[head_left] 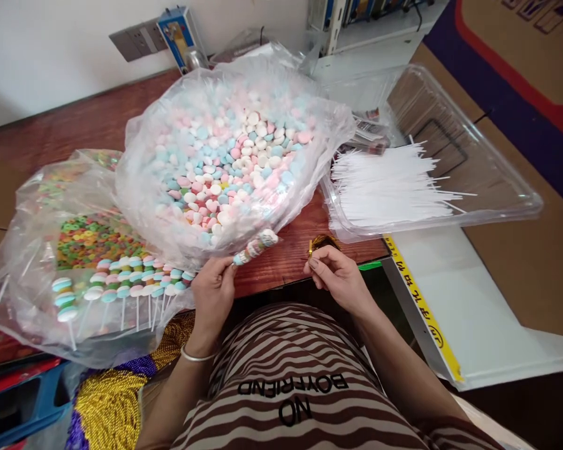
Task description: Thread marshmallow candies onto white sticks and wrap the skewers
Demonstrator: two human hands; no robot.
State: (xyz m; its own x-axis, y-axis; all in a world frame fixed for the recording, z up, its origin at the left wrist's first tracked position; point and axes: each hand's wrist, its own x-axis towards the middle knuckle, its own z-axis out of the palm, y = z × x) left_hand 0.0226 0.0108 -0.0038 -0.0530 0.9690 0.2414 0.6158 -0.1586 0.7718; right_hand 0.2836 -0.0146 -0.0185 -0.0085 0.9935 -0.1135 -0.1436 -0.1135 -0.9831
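My left hand point(214, 289) pinches the lower end of a candy skewer point(256, 247), which looks wrapped in clear film and points up to the right. At the table edge, my right hand point(334, 275) has thumb and forefinger closed on a gold twist tie point(310, 248). More gold ties point(327, 241) lie just behind its fingers. Beyond both hands sits a large clear bag of pink, white and blue candies point(234, 162). Finished candy skewers point(136, 278) rest in a row on another bag, left of my left hand.
A clear plastic tray point(502, 215) at the right holds many white sticks point(389, 184). Green and orange ring candies point(98, 240) fill the left bag. Cardboard boxes point(511, 262) stand at the right, and gold and purple cords point(110, 406) lie below left.
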